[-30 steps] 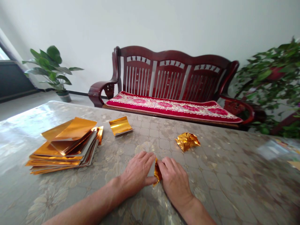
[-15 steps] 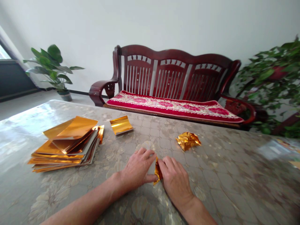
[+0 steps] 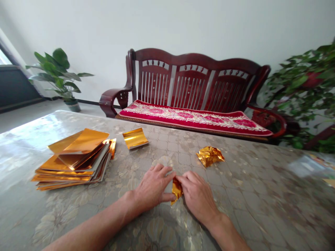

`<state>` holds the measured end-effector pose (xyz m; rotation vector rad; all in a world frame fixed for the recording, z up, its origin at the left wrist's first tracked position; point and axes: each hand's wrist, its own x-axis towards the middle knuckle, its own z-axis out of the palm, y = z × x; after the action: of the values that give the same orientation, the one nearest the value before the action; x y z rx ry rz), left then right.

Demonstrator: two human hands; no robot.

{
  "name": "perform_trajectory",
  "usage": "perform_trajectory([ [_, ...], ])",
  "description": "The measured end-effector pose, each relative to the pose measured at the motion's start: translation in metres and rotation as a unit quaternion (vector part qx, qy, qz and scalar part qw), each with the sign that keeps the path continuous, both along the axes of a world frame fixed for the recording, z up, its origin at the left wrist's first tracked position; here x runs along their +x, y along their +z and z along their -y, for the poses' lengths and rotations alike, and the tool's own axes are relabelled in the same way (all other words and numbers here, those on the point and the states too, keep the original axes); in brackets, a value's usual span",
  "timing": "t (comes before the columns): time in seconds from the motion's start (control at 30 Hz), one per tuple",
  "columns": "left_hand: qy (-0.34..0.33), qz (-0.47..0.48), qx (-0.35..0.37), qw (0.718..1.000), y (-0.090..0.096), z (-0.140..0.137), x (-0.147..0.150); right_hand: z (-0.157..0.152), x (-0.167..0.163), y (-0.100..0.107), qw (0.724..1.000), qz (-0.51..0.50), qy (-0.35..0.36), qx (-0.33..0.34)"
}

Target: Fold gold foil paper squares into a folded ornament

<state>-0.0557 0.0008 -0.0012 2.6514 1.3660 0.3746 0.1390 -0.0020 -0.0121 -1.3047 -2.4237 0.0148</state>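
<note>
Between my hands, low over the table, is a small crumpled piece of gold foil paper (image 3: 177,190). My left hand (image 3: 154,186) has its thumb on the near edge of the foil and its fingers at the far edge. From the right side, my right hand (image 3: 197,195) grips the foil with bent fingers; its fingertips are partly hidden. Beyond the right hand lies a crumpled gold foil piece (image 3: 210,156). A single curled gold foil sheet (image 3: 135,138) rests farther off, left of centre.
On the left of the patterned tabletop (image 3: 125,223) is an uneven stack of gold foil sheets (image 3: 70,162). A clear plastic packet (image 3: 309,165) lies at the right edge. Past the table stand a wooden bench (image 3: 199,83) and potted plants (image 3: 60,75).
My right hand has turned slightly at the foil, and its fingers have shifted toward the far edge. More of the foil's gold face now shows. The left hand has barely moved.
</note>
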Motion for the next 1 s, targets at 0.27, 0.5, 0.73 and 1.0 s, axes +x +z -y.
perform_trajectory([
  [0.27, -0.006, 0.0, 0.003, 1.0, -0.004, -0.001, -0.002, 0.003, 0.005, 0.001, 0.999, 0.029, 0.028, 0.035],
  [0.5, -0.003, -0.013, 0.012, 1.0, -0.006, -0.002, -0.005, 0.01, 0.012, -0.001, 0.998, 0.039, 0.036, 0.018],
  [0.73, -0.006, -0.021, 0.019, 1.0, -0.004, -0.002, -0.004, 0.019, 0.019, 0.001, 0.998, 0.042, 0.035, 0.017],
  [1.0, -0.014, -0.026, 0.046, 0.999, -0.009, -0.003, -0.006, 0.016, 0.017, 0.012, 0.991, -0.089, -0.007, -0.103],
])
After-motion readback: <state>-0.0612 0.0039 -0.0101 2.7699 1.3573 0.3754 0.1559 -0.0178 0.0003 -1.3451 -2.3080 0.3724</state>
